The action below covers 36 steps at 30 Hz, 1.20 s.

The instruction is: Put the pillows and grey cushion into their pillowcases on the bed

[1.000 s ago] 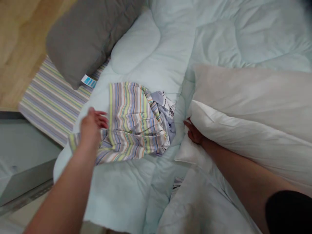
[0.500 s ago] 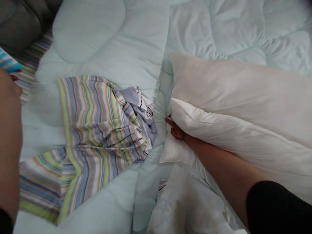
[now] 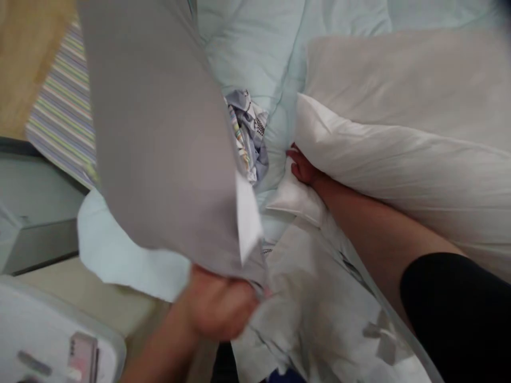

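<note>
My left hand [image 3: 225, 303], blurred by motion, grips the lower edge of what looks like a grey pillow [image 3: 163, 127]. It hangs tilted over the left of the bed, a white flap [image 3: 247, 215] at its right edge. My right hand [image 3: 304, 166] lies at the end of a white pillow [image 3: 371, 141], fingers curled on white fabric; the hold is partly hidden. A smaller white pillow corner [image 3: 297, 194] pokes out below that wrist. Crumpled grey-and-white patterned cloth [image 3: 251, 135] with a striped edge shows beyond the grey pillow, which covers the rest.
A pale blue quilt [image 3: 255, 50] lies under everything. White pillows and fabric [image 3: 311, 303] fill the bottom, with a clear plastic edge beside my right arm. At left are a striped mat [image 3: 64, 106], wooden floor [image 3: 27, 58], and a white surface with a pink phone [image 3: 82, 356].
My left hand has come from the far left toward the bottom middle, with the grey pillow now covering the striped cloth. The view has shifted; my right hand keeps its place by the white pillow.
</note>
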Each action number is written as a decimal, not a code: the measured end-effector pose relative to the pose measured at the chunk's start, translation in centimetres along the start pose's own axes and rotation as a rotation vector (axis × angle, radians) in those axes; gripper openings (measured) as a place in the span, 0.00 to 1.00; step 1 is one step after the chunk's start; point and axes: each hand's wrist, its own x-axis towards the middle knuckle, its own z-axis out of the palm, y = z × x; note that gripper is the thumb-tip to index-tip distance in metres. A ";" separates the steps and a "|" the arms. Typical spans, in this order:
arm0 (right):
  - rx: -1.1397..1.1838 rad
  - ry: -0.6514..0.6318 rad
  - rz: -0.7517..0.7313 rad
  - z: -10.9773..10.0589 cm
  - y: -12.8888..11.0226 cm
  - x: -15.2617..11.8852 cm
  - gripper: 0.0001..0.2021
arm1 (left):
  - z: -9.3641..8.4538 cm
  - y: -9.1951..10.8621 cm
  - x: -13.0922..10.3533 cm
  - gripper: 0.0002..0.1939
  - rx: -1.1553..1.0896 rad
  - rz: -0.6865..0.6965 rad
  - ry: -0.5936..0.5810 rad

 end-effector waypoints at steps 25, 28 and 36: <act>-0.619 0.095 0.451 -5.2 -16.9 -71.9 0.35 | 36.9 14.9 -8.1 0.27 0.358 -0.539 -0.106; -0.578 0.199 0.471 -3.7 -15.5 -73.0 0.38 | 37.9 14.2 -8.2 0.26 0.349 -0.492 0.127; -0.474 0.342 0.423 -4.3 -15.0 -71.6 0.30 | 36.6 17.9 -6.5 0.21 0.208 -0.457 0.177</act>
